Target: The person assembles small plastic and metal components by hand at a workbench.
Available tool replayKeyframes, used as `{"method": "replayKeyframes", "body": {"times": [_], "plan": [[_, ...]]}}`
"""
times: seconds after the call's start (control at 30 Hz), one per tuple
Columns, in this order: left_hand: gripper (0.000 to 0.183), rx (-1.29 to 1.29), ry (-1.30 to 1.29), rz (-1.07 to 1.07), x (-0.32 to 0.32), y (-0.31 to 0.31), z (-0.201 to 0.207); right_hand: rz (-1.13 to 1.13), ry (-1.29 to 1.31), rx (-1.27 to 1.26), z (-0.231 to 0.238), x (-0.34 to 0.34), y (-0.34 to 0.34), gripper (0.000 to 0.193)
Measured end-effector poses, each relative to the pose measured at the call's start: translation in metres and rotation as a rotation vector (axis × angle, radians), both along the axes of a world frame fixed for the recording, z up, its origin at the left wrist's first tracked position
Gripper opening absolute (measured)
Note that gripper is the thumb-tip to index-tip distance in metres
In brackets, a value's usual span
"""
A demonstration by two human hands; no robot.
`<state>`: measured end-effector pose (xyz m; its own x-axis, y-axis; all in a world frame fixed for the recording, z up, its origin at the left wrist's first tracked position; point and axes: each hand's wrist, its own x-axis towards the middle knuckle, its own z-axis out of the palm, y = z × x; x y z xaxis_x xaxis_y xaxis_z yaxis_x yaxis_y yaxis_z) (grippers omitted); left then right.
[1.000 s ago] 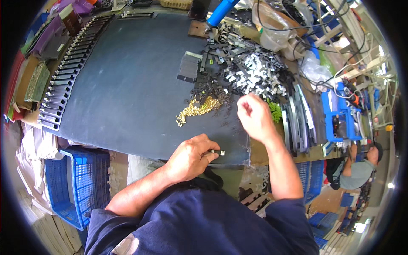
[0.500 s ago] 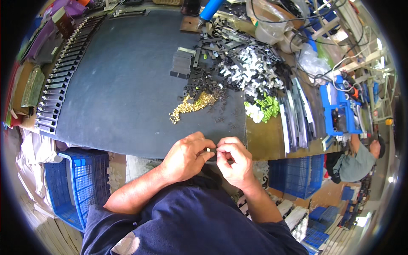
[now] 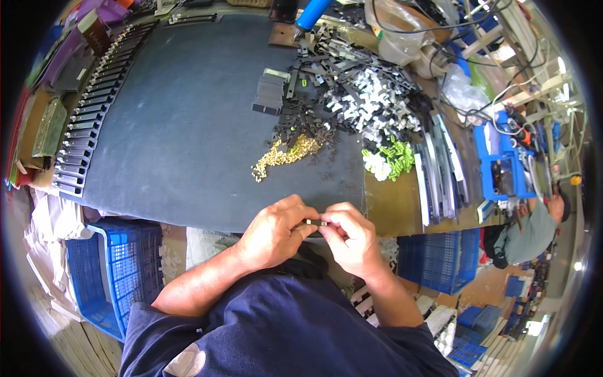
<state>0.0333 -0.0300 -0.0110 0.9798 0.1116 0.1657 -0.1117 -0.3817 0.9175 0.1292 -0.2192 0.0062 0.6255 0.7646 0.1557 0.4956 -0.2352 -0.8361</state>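
Note:
Both hands meet just over the table's near edge. Between them is a small dark strip-like part (image 3: 315, 222), mostly covered by fingers, so its exact kind is unclear. My left hand (image 3: 276, 229) is closed on its left end. The fingertips of my right hand (image 3: 349, 235) pinch its right end. Beyond the hands lies a pile of small brass-coloured pieces (image 3: 286, 152), with small black parts (image 3: 303, 120) behind it. Bright green pieces (image 3: 397, 158) and white pieces (image 3: 377, 166) sit to the right, below a heap of white and black clips (image 3: 370, 103).
Dark metal strips stand in a long row (image 3: 94, 113) along the table's left side. A stack of dark blocks (image 3: 270, 93) is near the middle. Long bars (image 3: 440, 169) and a blue tool bin (image 3: 502, 163) lie right. Blue crates (image 3: 119, 270) stand below. Another person (image 3: 527, 232) sits far right.
My right hand has shifted slightly, its fingers drawing together, and more of the dark part shows between the hands. My left hand stays nearly still. The other person's arm has moved.

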Motion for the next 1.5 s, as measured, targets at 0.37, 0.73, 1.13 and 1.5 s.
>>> {"method": "replayKeyframes", "body": {"times": [0.37,0.73,1.13,1.5], "plan": [[0.018,0.007,-0.031,0.142,-0.017,0.009,0.005,0.032,-0.218,-0.101,0.030,0.038,0.028,0.008],[0.016,0.044,0.014,0.281,-0.037,0.034,0.000,-0.106,-0.493,-0.339,0.001,0.058,0.093,0.017],[0.018,0.013,0.028,0.244,-0.037,0.037,-0.001,-0.002,-0.476,-0.185,-0.008,0.042,0.090,0.011],[0.017,-0.094,0.062,0.268,-0.034,0.030,0.004,0.093,-0.407,-0.049,0.004,0.030,0.058,0.014]]}}
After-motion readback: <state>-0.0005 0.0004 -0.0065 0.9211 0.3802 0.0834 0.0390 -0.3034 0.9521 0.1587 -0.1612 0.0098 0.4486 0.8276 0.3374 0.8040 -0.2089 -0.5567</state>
